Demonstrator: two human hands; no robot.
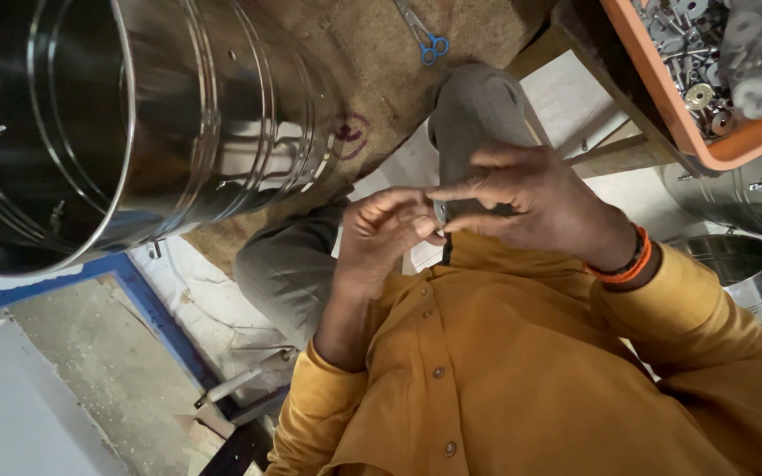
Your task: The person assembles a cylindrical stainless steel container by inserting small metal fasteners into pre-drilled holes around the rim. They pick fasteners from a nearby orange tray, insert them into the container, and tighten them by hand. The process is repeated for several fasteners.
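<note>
My left hand (379, 236) and my right hand (535, 201) meet in front of my chest, over my mustard-yellow shirt. Their fingertips pinch a small grey metal part (440, 214) between them; most of it is hidden by the fingers, so I cannot tell its exact shape. My right wrist wears orange and dark bands (630, 261). A large shiny steel drum (134, 123) lies on its side at the upper left, apart from both hands, with small bolts poking through its wall.
An orange tray (663, 106) of screws and washers sits at the top right. Blue-handled scissors (425, 40) lie on a burlap mat (372, 79). More steel vessels (751, 273) stand at the right. My grey-trousered knees (478, 106) are below the hands.
</note>
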